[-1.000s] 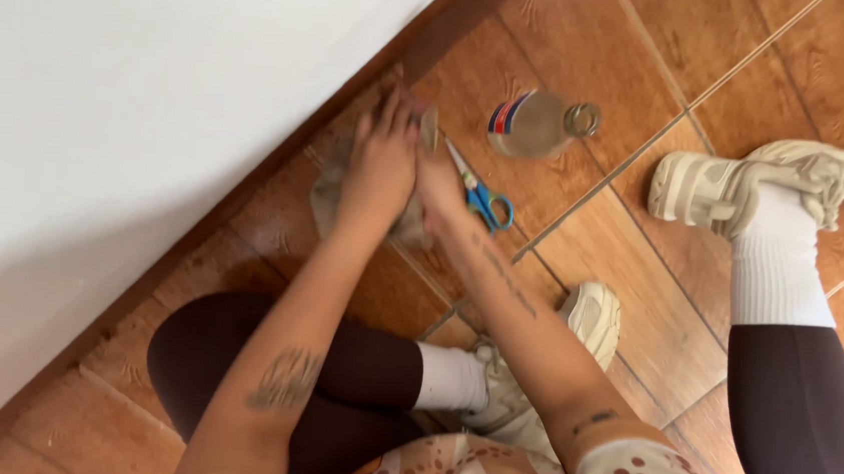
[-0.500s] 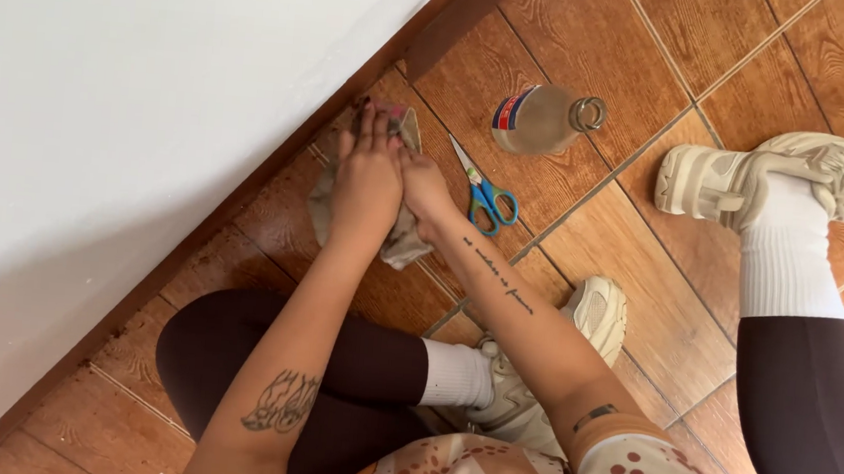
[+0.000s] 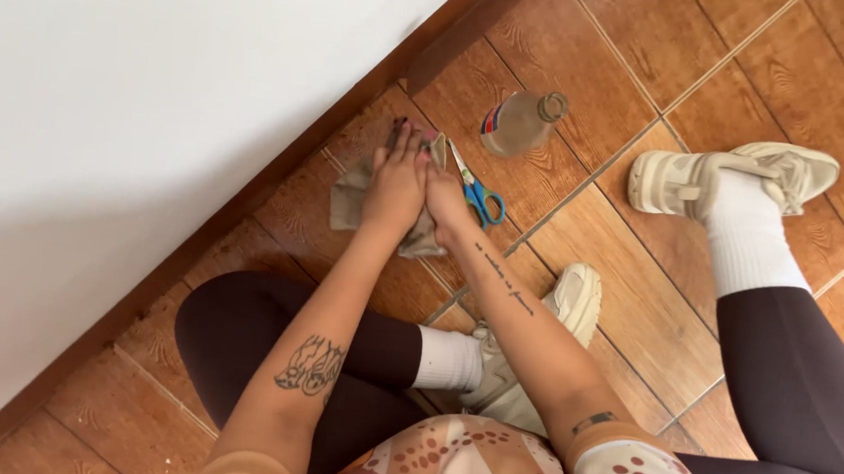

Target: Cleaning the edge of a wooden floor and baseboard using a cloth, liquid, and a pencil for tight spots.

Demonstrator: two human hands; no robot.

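1. here, head view: left hand (image 3: 395, 187) lay flat, palm down, fingers straight, pressed on the beige cloth (image 3: 350, 199); nothing clenched.
2. right hand (image 3: 448, 201) sat close against the left, touching the cloth's edge; could not tell whether anything was gripped.
3. cloth was spread on the brown tiled floor (image 3: 627, 313), just beside the baseboard (image 3: 244, 198) under the white wall.
4. blue-handled scissors (image 3: 478, 193) lay just beside the right hand; clear bottle (image 3: 517, 124) lay near.
5. compared with half a second earlier: hands drawn tighter together, cloth bunched nearer the scissors, pressing carried on.
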